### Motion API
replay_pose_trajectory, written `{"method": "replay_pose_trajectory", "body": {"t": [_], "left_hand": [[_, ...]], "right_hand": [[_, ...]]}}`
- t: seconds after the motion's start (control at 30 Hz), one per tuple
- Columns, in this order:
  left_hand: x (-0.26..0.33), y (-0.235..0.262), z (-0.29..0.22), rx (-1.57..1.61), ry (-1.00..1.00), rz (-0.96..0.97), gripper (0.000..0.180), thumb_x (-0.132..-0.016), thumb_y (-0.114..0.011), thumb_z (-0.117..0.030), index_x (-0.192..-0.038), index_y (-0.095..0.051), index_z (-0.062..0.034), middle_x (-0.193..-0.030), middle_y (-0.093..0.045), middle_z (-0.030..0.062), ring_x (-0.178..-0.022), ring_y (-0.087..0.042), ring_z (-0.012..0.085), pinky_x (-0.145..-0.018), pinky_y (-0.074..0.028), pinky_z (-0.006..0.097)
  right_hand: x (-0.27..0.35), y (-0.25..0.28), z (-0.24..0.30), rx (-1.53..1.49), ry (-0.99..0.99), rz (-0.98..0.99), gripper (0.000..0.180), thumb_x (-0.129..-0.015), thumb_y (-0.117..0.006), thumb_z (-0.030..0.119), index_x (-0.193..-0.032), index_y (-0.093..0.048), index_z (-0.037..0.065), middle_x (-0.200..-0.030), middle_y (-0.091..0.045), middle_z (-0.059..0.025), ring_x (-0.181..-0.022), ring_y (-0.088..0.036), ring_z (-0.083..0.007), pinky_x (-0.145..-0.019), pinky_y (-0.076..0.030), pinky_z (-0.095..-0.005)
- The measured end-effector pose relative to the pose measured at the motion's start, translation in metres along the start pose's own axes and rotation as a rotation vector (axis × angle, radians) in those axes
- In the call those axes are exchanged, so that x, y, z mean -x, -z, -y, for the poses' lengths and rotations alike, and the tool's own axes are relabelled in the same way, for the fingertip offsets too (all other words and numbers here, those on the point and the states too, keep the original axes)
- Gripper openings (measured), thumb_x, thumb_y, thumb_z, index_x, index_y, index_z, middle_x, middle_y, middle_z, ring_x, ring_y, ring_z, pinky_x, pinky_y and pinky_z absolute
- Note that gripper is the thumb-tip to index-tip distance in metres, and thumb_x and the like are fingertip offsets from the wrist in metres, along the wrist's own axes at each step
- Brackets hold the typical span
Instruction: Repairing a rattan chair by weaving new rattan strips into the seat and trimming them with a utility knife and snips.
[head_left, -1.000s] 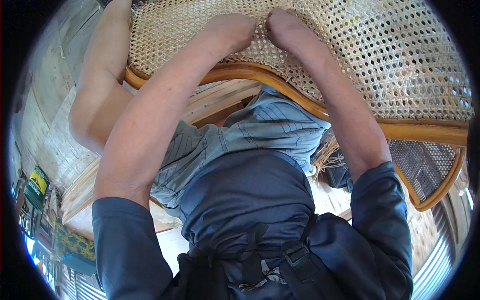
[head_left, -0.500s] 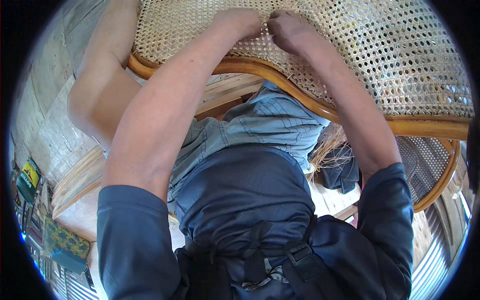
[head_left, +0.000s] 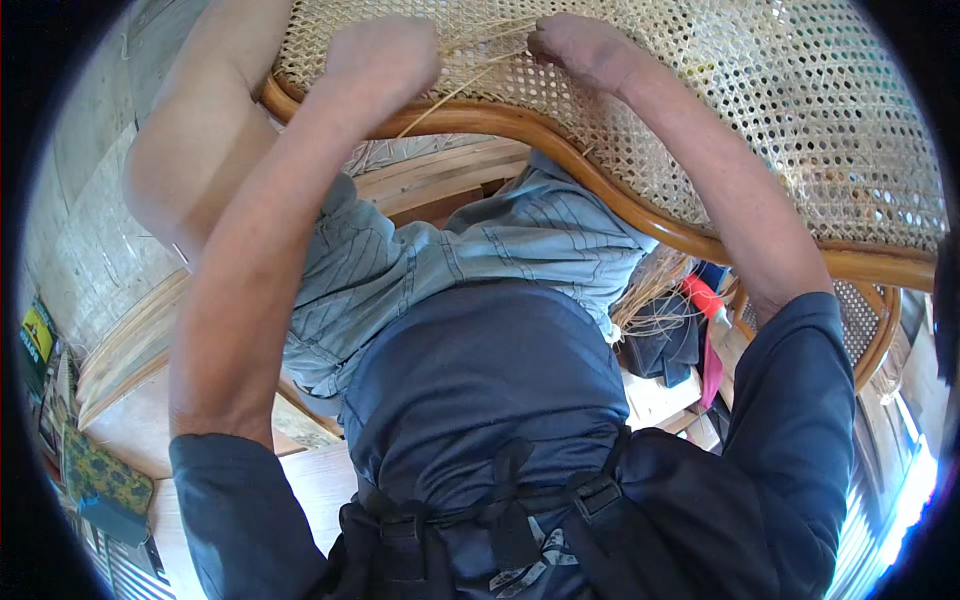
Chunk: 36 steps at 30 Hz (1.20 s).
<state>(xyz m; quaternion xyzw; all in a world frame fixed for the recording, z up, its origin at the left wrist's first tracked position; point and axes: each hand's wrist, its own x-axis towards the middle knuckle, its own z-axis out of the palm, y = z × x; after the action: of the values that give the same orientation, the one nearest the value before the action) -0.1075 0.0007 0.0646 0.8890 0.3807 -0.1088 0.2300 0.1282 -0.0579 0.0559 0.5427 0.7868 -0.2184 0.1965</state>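
Observation:
A pale woven cane panel [head_left: 790, 120] with small open holes lies in front of me, edged by a curved brown wooden frame [head_left: 480, 118]. My left hand [head_left: 384, 60] is closed in a fist above the panel's left part and is slightly blurred. Thin cane strands [head_left: 488, 34] stretch between it and my right hand [head_left: 582, 50], whose fingers are pinched on them near the panel's surface. Another loose end of cane [head_left: 455, 92] slants from the right fingers down across the frame's edge. The fingertips of both hands are mostly hidden.
A bundle of thin cane strands [head_left: 655, 300] lies beside my lap on the right, with a dark cloth [head_left: 662, 345] and a red-handled tool [head_left: 703, 297]. Further right stands another cane-panelled wooden piece [head_left: 862, 325]. My bare knee [head_left: 170, 190] is at the left.
My left hand has moved left, away from the right hand, and strands now show stretched between them. The right hand has shifted only slightly. The red-handled tool has come into view.

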Motion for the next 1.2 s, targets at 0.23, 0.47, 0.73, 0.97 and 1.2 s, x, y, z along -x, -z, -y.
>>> {"method": "replay_pose_trajectory", "body": {"t": [0.23, 0.47, 0.73, 0.97, 1.2], "left_hand": [[0.053, -0.014, -0.046, 0.143, 0.006, -0.052, 0.027, -0.083, -0.049, -0.024, -0.077, -0.065, -0.0031, -0.077, -0.064, 0.019, -0.074, -0.064, 0.036, -0.067, -0.05, 0.047], [0.035, 0.023, -0.03, 0.072, -0.017, -0.099, 0.031, -0.084, -0.051, -0.032, -0.087, -0.064, -0.0049, -0.084, -0.064, 0.0178, -0.082, -0.062, 0.036, -0.071, -0.048, 0.047], [-0.028, -0.014, -0.047, 0.17, -0.081, 0.069, 0.028, -0.08, -0.049, -0.022, -0.086, -0.065, 0.0004, -0.086, -0.063, 0.0225, -0.083, -0.061, 0.038, -0.074, -0.049, 0.046], [-0.042, 0.023, -0.08, 0.091, 0.024, 0.337, 0.027, -0.076, -0.055, -0.016, -0.094, -0.068, -0.0006, -0.099, -0.065, 0.0188, -0.092, -0.063, 0.0321, -0.079, -0.049, 0.041], [-0.085, 0.005, -0.082, -0.027, 0.035, 0.567, 0.027, -0.076, -0.055, -0.015, -0.095, -0.069, -0.0025, -0.098, -0.065, 0.0181, -0.091, -0.063, 0.0327, -0.077, -0.049, 0.041]], "right_hand": [[-0.013, 0.014, -0.007, -0.249, -0.217, 0.153, 0.022, -0.075, -0.066, 0.018, -0.091, -0.065, 0.003, -0.084, -0.066, -0.0145, -0.076, -0.062, -0.0257, -0.069, -0.048, -0.0373], [0.017, 0.029, 0.039, -0.608, 0.147, -0.27, 0.023, -0.082, -0.062, 0.023, -0.095, -0.066, 0.004, -0.086, -0.067, -0.0155, -0.078, -0.063, -0.0269, -0.07, -0.048, -0.0358], [0.029, -0.007, 0.004, -0.357, -0.264, -0.04, 0.022, -0.082, -0.058, 0.021, -0.096, -0.064, 0.006, -0.087, -0.065, -0.0169, -0.08, -0.062, -0.033, -0.072, -0.049, -0.0394], [0.04, 0.028, 0.022, -0.423, -0.458, 0.087, 0.024, -0.078, -0.058, 0.024, -0.092, -0.067, 0.006, -0.089, -0.065, -0.0193, -0.082, -0.063, -0.0327, -0.073, -0.049, -0.0405], [0.03, 0.026, 0.032, -0.298, -0.496, 0.089, 0.025, -0.075, -0.055, 0.019, -0.092, -0.068, 0.006, -0.093, -0.065, -0.0191, -0.088, -0.062, -0.0345, -0.079, -0.049, -0.0427]]}}
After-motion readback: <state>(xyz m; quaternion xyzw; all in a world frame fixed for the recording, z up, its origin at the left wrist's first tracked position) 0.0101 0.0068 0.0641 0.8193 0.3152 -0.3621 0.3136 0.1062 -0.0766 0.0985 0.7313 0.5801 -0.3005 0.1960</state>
